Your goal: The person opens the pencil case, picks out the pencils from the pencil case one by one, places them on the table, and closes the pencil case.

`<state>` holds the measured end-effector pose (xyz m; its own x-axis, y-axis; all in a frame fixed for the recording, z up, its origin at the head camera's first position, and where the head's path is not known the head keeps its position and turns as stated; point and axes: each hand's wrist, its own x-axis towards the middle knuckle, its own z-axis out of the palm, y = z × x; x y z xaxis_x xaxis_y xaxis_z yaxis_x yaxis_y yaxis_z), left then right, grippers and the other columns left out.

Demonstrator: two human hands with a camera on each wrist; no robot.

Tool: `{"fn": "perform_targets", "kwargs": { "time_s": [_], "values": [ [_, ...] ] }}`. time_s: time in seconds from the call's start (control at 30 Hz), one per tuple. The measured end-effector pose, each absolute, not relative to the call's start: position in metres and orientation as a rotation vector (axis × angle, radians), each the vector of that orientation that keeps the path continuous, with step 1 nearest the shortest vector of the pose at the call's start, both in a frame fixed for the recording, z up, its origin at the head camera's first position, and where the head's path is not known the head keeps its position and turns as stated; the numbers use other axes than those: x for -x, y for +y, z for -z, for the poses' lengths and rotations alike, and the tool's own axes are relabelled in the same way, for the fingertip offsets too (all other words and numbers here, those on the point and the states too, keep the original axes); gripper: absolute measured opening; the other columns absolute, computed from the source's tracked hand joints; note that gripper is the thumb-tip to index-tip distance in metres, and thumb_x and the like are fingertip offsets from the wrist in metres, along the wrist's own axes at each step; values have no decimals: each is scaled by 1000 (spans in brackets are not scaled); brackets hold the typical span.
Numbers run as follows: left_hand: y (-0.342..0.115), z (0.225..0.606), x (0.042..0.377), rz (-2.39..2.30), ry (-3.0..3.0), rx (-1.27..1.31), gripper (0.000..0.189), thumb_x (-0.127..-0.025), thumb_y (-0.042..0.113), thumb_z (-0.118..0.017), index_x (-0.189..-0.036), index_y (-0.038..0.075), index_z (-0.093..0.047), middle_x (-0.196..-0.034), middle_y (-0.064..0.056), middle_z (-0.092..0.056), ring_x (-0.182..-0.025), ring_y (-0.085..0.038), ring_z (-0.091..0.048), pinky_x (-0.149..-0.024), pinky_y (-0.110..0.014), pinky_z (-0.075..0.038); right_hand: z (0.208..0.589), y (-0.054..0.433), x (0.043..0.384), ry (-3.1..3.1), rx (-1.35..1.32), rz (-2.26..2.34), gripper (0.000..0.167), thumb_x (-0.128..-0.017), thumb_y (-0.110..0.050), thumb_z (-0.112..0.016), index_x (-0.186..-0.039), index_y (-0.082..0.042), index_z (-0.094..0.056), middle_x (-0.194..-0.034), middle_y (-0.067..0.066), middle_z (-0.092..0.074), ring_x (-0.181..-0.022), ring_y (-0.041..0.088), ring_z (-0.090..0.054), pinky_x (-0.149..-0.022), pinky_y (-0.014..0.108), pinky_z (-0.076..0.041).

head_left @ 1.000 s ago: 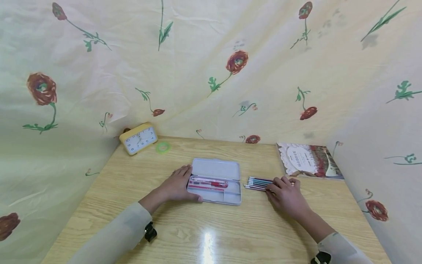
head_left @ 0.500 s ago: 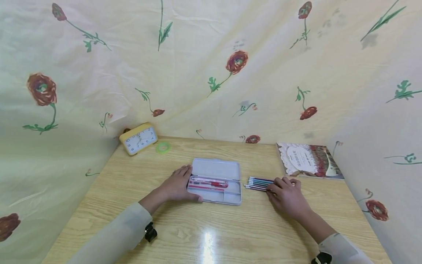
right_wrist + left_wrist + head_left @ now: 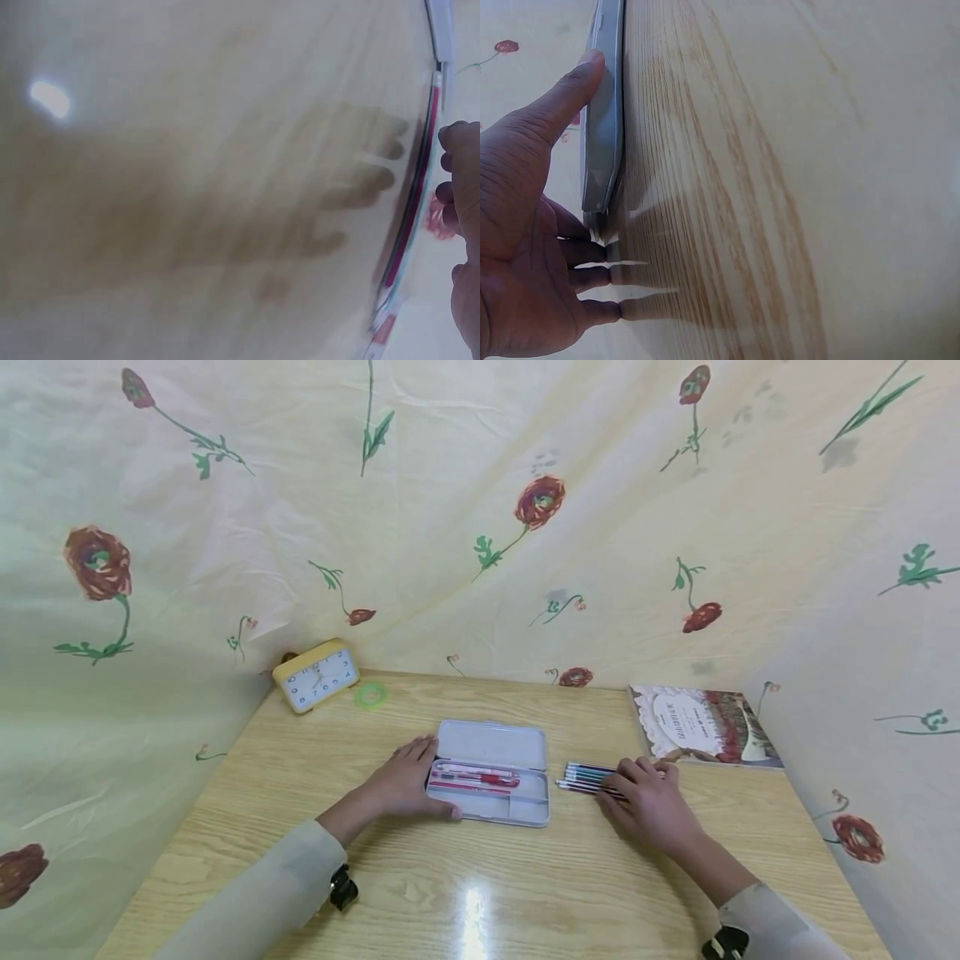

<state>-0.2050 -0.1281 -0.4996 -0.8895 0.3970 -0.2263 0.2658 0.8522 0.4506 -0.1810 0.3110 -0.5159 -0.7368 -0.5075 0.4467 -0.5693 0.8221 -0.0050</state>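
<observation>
An open metal pencil case [image 3: 528, 810] lies mid-table with a pen with a red grip [image 3: 491, 779] and a red pencil [image 3: 468, 787] inside. My left hand [image 3: 405, 781] rests at its left end, thumb against the front edge, other fingers fairly straight along the side; the left wrist view shows the same left hand [image 3: 525, 195] with its thumb on the case wall. To the case's right lies a row of pencils [image 3: 581, 777], white eraser ends leftward. My right hand [image 3: 648, 802] is over their right part, fingers loosely bent. In the right wrist view its fingertips [image 3: 448, 191] are just above the pencils [image 3: 420, 180].
A yellow alarm clock [image 3: 318, 677] stands at the back left beside a roll of green tape [image 3: 371, 695]. A book with a patterned cover [image 3: 701, 727] lies at the back right. Flowered cloth [image 3: 450, 527] hangs behind and along both sides of the wooden table [image 3: 405, 893].
My right hand has shifted slightly left along the pencils, covering more of them. My left hand, the pencil case and the pencils have stayed in place.
</observation>
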Motion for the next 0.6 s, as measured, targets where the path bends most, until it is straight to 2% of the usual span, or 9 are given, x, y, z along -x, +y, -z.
{"fn": "perform_targets", "kwargs": {
  "time_s": [0.13,0.33,0.6],
  "values": [
    [-129,501,206,-588,2718,-505,144,-80,82,-82,-176,-1,-14,-186,-19,-16,-174,-40,-13,-143,-55,-15,509,293,190,-2616,-812,-238,16,-94,-26,-89,-105,-18,-82,-97,-1,-64,-89,20,-54,-88,62,-45],
    [-131,503,207,-573,2725,-511,144,-80,85,-80,-176,0,-14,-186,-18,-15,-174,-39,-13,-143,-54,-15,502,256,205,-2682,-856,-274,18,-101,-30,-82,-113,-16,-82,-103,1,-66,-96,23,-58,-100,71,-48],
    [-131,500,206,-583,2722,-518,142,-82,83,-80,-176,0,-15,-186,-18,-16,-174,-39,-14,-143,-54,-15,502,218,223,-2793,-891,-306,22,-101,-35,-83,-117,-20,-80,-110,1,-64,-105,24,-57,-107,75,-45]
  ]
}}
